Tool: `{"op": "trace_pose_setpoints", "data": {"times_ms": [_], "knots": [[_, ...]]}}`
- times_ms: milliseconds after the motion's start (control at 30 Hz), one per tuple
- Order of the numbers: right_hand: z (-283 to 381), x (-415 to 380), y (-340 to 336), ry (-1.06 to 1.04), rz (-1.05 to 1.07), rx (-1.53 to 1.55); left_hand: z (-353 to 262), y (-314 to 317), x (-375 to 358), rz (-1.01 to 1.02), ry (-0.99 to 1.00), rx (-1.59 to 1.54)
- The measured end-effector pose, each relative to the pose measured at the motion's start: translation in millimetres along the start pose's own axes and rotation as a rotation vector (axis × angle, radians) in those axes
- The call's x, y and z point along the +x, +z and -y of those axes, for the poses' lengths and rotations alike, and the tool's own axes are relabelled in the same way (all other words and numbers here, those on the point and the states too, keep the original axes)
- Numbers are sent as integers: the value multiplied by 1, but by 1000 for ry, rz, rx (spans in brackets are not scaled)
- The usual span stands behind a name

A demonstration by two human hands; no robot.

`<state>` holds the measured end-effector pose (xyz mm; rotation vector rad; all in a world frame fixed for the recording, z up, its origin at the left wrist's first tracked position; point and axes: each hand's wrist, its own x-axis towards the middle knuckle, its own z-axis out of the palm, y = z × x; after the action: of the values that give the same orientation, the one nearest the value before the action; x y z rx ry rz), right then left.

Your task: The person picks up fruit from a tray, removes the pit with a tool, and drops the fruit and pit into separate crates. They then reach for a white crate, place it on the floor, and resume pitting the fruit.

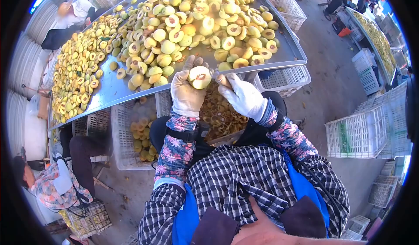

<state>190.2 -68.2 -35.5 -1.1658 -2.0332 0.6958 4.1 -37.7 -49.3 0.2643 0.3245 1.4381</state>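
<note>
In a tan, stained glove, my left hand (187,94) is closed around a halved peach (200,77), its cut face up with a reddish-brown centre. Just to the right, my white-gloved right hand (244,97) has its fingers curled, their tips close to the fruit. A brown, narrow shape shows at those fingertips; I cannot tell what it is. Both hands are at the near edge of a metal table (288,60) heaped with peach halves (168,47). Below them, between my knees, a container holds a mass of brownish cut pieces (222,114).
A white crate (126,155) of fruit stands beneath the table on the left. More white crates (286,80) stand under its right corner and stacked crates (355,133) farther right. One person (61,181) sits at lower left, another (78,15) at upper left; others work at far right.
</note>
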Motion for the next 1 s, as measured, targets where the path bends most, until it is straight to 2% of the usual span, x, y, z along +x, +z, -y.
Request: {"op": "trace_pose_setpoints", "data": {"times_ms": [167, 267, 367, 400, 433, 467, 500, 567, 600, 633, 700, 733, 767, 833, 867, 1000], "knots": [[0, 2, 15, -120, -72, -7, 14, 3, -1, 114, 24, 15], [-8, -2, 28, -215, -192, -69, 22, 5, -3, 151, 79, 9], [-13, -5, 24, -196, -105, -133, 23, 8, -7, 66, 108, 73], [-15, -5, 19, -189, -108, -132, 18, 4, -5, -18, -2, 77], [-15, -3, 13, -141, 12, -182, 17, 2, -2, -103, -112, 80], [-16, -3, 9, -94, 136, -230, 17, 9, -1, -219, -145, 106], [-15, -5, 10, -88, 139, -228, 19, 5, -2, -224, -149, 105], [-13, -6, 11, -73, 165, -181, 18, 2, -2, -219, -136, 305], [-21, -9, 22, -120, 103, -97, 25, 4, -2, -281, -49, 226], [-23, -12, 31, -115, 103, -93, 28, 6, -4, -285, -53, 229], [-18, -12, 41, -98, -27, 110, 32, 11, -11, -317, 59, 246], [-19, -13, 38, -20, 79, 100, 33, 14, -16, -291, 58, 223], [-16, -13, 33, -14, 76, 104, 35, 12, -16, -293, 52, 228], [-14, -11, 22, -79, 104, -70, 37, 8, -14, -298, 110, 187], [-15, -8, 17, -155, 64, -105, 36, 9, -13, -288, 104, 157], [-17, -8, 25, -134, -23, -69, 36, 13, -13, -183, 135, 125]]}}
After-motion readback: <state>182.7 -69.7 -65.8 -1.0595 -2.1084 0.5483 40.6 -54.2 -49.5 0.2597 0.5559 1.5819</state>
